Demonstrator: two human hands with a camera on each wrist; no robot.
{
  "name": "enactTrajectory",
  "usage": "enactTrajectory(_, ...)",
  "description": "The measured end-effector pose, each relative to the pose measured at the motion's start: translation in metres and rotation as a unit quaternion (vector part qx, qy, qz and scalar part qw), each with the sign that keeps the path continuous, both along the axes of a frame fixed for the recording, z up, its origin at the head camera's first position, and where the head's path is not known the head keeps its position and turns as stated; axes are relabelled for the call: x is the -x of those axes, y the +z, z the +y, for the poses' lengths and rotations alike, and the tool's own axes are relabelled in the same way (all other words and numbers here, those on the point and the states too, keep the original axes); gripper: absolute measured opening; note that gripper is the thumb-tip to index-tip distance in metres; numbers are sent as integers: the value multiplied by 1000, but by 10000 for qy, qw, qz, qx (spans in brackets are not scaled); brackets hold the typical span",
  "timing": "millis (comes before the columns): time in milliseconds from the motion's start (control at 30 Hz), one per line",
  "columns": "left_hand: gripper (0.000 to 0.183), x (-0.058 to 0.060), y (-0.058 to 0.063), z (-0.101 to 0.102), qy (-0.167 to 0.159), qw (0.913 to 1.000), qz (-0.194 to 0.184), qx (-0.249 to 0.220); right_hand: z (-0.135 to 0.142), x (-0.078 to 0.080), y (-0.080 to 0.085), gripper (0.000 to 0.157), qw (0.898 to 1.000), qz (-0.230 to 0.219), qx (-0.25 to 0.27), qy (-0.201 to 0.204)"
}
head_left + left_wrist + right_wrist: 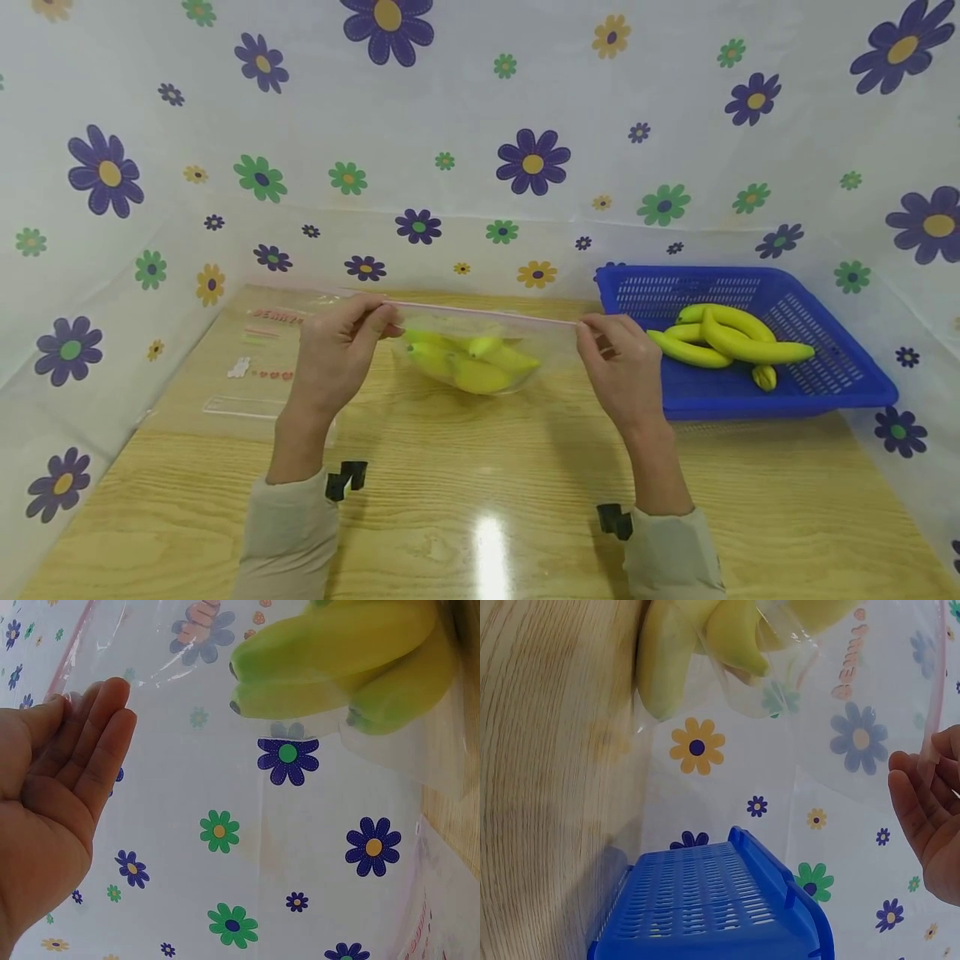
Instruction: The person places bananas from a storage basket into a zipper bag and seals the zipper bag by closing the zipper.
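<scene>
A clear zip bag (555,342) with a pink top edge hangs between both hands, with several yellow-green bananas (480,371) inside it. My left hand (337,354) pinches the bag's top left corner between thumb and index finger. At the opposite corner, my right hand (622,367) pinches the same pink edge. The edge is stretched nearly straight from hand to hand. In the left wrist view the bagged bananas (337,660) show through the film, beyond the left hand (67,765). Red lettering on the bag (847,664) appears in the right wrist view, near the right hand (934,810).
A blue perforated basket (825,392) with several bananas (750,342) stands to the right. On the left, another clear printed bag (240,387) lies flat on the wooden table (420,517). A flower-patterned white sheet (450,108) closes off the back and sides.
</scene>
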State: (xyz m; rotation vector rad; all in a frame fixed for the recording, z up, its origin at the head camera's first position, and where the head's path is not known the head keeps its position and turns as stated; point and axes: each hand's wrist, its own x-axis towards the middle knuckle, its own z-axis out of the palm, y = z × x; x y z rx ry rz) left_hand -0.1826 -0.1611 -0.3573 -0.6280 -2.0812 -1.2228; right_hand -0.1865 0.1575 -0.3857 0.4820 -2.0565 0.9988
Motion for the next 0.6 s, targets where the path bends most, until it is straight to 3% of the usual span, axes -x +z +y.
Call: enactTrajectory(600, 10, 0, 0, -2, 91, 10000, -5, 5, 14, 4, -1, 7, 9996, 69, 132, -239)
